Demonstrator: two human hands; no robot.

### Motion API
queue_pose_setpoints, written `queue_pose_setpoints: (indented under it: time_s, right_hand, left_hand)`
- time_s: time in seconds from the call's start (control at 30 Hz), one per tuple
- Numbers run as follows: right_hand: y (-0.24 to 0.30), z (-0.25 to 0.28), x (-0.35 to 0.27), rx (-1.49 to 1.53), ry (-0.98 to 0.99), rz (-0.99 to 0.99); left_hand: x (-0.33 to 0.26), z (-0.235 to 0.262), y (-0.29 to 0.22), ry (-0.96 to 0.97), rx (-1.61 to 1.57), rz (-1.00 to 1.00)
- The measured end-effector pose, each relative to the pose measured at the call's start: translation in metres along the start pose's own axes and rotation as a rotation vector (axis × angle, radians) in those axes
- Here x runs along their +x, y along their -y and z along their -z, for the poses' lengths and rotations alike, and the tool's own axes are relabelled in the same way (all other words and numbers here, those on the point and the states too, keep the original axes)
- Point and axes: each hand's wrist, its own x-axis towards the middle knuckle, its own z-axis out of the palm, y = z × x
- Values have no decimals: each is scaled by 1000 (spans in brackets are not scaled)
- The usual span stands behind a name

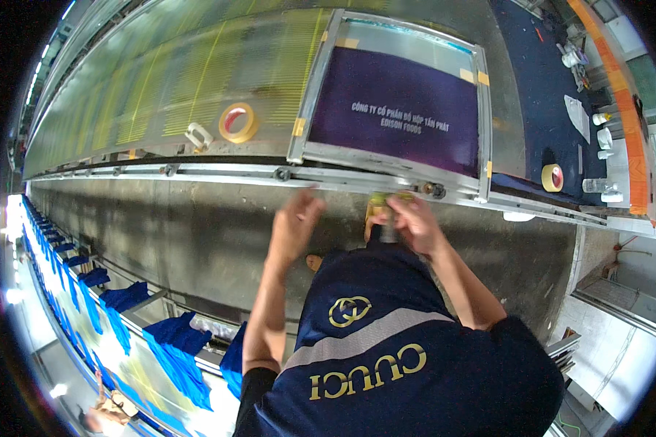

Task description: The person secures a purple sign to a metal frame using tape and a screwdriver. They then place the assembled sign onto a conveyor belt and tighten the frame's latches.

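My left hand (297, 221) hangs in front of the long metal rail (226, 175), its fingers loosely curled and slightly apart, with nothing visible in them. Close to my body, my right hand (418, 226) has its fingers pinched together beside a blurred yellowish patch; what they hold, if anything, I cannot make out. Just beyond the rail, a printing screen (401, 113) lies on the table. It has a metal frame, a dark purple mesh with pale lettering, and tape pieces on its edges. A metal bolt-like fitting (434, 190) sits on the rail near my right hand.
On the table (197, 44), left of the screen, lie a tape roll (238, 122) and a white handle-shaped piece (198, 136). Another tape roll (552, 178) and a clear cup (595, 186) are at the right. Blue cloths (175, 357) hang along a rack behind me at left, near another person (109, 415).
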Motion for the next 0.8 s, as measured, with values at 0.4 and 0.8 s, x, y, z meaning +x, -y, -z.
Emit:
queue_pose_setpoints:
  time_s: [0.4, 0.8]
  right_hand:
    - [57, 284, -10, -101, -488, 502]
    - [137, 191, -35, 147, -636, 462]
  left_hand:
    - [264, 14, 101, 144, 421, 339]
    - [93, 47, 12, -234, 14, 443]
